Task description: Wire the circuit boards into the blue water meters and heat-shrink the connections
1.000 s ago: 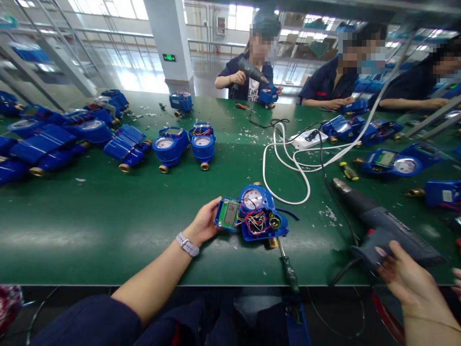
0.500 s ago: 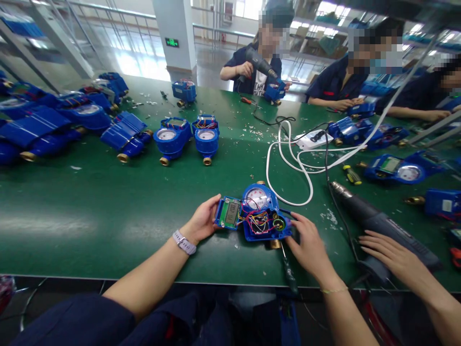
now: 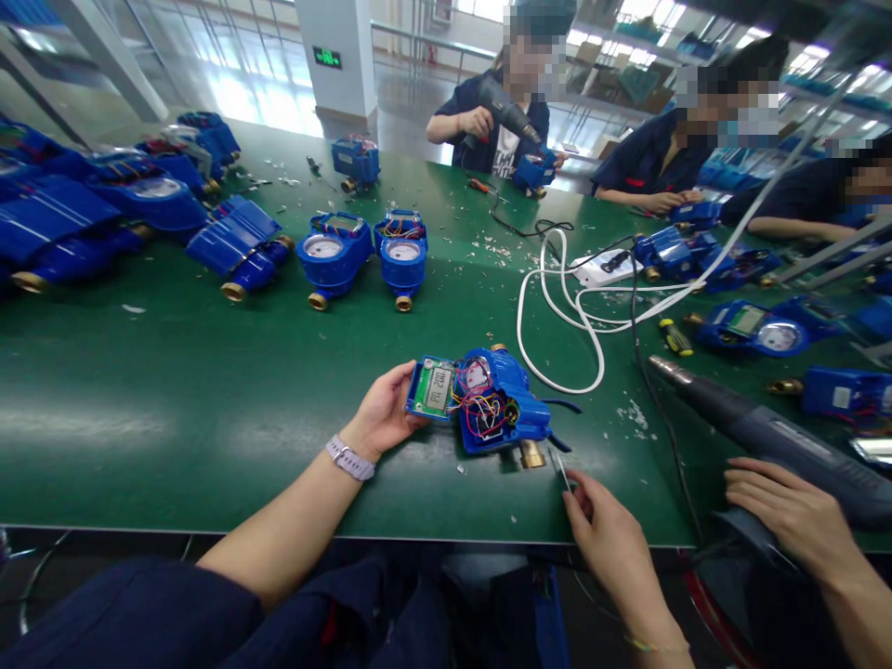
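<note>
My left hand point(image 3: 383, 413) holds the left side of an open blue water meter point(image 3: 512, 400), tilted up off the green table point(image 3: 209, 390). Its green circuit board with an LCD point(image 3: 433, 388) hangs open beside my fingers, joined by coloured wires point(image 3: 480, 413). The brass fitting point(image 3: 532, 454) points toward me. My right hand point(image 3: 613, 539) is at the table's front edge, closed around a screwdriver's handle; the metal shaft point(image 3: 561, 467) sticks out toward the meter.
Another person's hand point(image 3: 787, 511) rests on a grey heat gun point(image 3: 773, 437) at right. A white cable point(image 3: 557, 316) and power strip point(image 3: 603, 269) lie behind. Blue meters point(image 3: 334, 255) stand in a row and pile up at left point(image 3: 84, 214). Several workers sit across.
My right hand left the heat gun, touched the meter, then dropped to the screwdriver and took it. My left hand tilted the meter up. Another person's hand came onto the heat gun.
</note>
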The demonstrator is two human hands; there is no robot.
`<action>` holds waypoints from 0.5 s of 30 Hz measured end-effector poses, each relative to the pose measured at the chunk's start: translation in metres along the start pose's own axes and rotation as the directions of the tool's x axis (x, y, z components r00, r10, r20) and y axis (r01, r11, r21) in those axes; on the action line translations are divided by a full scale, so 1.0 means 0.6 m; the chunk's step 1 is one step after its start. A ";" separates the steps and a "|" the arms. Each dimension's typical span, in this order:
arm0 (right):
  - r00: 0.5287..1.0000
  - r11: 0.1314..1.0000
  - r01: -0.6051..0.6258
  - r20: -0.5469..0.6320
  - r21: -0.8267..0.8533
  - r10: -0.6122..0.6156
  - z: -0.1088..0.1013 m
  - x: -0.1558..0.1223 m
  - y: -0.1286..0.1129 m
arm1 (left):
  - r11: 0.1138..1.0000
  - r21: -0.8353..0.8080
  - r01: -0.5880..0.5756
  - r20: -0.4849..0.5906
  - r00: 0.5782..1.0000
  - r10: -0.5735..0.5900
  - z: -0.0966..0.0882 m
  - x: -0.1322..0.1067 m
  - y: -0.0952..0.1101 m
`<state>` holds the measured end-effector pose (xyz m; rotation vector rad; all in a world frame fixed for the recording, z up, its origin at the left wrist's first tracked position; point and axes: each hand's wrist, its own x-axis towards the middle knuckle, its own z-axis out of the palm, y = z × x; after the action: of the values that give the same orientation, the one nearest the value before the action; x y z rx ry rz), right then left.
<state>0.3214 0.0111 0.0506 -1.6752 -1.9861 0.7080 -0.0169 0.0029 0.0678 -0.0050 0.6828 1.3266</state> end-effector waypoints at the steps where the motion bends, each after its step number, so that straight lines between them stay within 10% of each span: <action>1: 0.999 0.998 -0.040 -0.011 0.050 0.041 -0.005 -0.002 0.002 | 1.000 -0.015 0.001 0.008 1.000 -0.001 -0.002 -0.002 0.002; 7: 0.976 0.850 -0.175 -0.023 0.496 0.215 -0.030 -0.013 -0.075 | 0.996 -0.064 -0.061 -0.005 0.998 0.060 0.001 -0.011 0.004; 11: 0.914 0.351 -0.389 0.310 0.852 0.261 -0.015 -0.048 -0.177 | 0.971 -0.161 -0.175 -0.073 0.984 0.165 0.024 -0.005 -0.006; 15: 0.773 0.045 -0.630 0.620 0.776 0.134 0.027 -0.100 -0.227 | 0.933 -0.251 -0.259 -0.175 0.960 0.220 0.037 0.005 -0.015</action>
<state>0.2180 -0.0680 0.1244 -1.1203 -0.5621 2.1306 0.0016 0.0113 0.0808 -0.2488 0.6318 1.6619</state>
